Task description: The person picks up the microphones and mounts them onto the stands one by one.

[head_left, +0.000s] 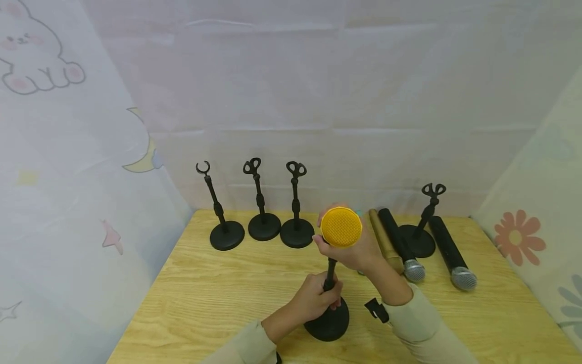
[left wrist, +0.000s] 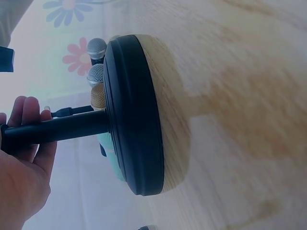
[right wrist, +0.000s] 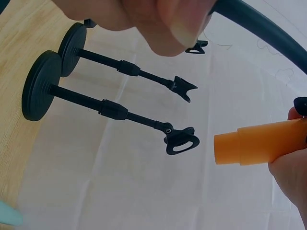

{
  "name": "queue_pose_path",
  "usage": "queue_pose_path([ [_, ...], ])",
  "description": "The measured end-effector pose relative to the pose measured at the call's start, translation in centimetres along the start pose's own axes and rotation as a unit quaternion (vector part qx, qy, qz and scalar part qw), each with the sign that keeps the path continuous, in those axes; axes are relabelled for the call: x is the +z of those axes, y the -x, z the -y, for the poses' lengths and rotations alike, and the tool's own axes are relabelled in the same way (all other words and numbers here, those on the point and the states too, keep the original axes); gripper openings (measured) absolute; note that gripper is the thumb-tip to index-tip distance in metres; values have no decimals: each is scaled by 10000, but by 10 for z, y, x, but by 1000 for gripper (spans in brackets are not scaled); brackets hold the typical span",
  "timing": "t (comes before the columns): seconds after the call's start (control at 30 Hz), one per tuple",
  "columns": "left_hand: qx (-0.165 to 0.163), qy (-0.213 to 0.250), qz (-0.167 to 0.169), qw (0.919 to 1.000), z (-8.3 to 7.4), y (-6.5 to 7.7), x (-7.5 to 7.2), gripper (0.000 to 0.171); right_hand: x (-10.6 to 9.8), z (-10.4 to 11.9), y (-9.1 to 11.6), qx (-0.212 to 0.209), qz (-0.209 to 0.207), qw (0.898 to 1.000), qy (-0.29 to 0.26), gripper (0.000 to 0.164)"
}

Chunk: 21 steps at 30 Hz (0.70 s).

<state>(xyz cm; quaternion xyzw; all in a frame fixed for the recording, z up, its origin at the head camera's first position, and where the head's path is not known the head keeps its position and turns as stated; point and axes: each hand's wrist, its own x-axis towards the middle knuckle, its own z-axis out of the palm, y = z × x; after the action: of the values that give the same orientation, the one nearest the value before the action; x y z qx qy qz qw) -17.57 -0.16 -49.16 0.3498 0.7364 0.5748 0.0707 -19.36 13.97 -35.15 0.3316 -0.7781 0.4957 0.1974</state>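
Note:
My left hand (head_left: 313, 297) grips the pole of a black microphone stand near the table's front; below it is the round base (head_left: 328, 324). In the left wrist view, fingers (left wrist: 31, 112) curl around the pole (left wrist: 76, 125). Higher up, my right hand (head_left: 361, 251) holds a yellow-orange microphone (head_left: 342, 227), its mesh head facing the head camera and hiding the top of the stand. The right wrist view shows the microphone's orange handle (right wrist: 264, 143) in that hand. Whether it sits in the stand's clip, I cannot tell.
Three black stands (head_left: 220, 212) (head_left: 260, 202) (head_left: 296, 207) line the back left. Another stand (head_left: 419, 240) is at the right. Around it lie a gold microphone (head_left: 385, 240) and two black ones with silver heads (head_left: 415, 270) (head_left: 463, 278). A pale wall sheet rises behind the table.

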Motion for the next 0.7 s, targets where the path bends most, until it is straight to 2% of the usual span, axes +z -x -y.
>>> queue_pose_path([
  [0.1, 14, -15, -14, 10000, -1, 0, 0, 29, 2, -2, 0, -457, -56, 9989, -129, 34],
  [0.17, 15, -10, -28, 10000, -1, 0, 0, 28, 3, -3, 0, -537, -4, 9980, -348, 31],
  [0.23, 15, -23, -52, 10000, -1, 0, 0, 28, 4, -4, 0, -344, 97, 9973, -645, 26],
  [0.37, 36, -91, -97, 9999, -1, -1, 1, 29, 4, -3, 2, 504, 246, 9932, -1019, 18],
  [0.47, 60, -78, -114, 9999, 0, 0, 1, 31, 3, -2, 3, 704, 321, 9940, -774, 14],
  [0.6, 85, 21, -129, 9999, 0, 0, 2, 31, 2, -2, 1, 579, 475, 9955, -583, 13],
  [0.7, 120, 74, -149, 9998, 1, 0, 2, 30, 0, -4, -2, 63, 702, 9959, -570, 17],
])
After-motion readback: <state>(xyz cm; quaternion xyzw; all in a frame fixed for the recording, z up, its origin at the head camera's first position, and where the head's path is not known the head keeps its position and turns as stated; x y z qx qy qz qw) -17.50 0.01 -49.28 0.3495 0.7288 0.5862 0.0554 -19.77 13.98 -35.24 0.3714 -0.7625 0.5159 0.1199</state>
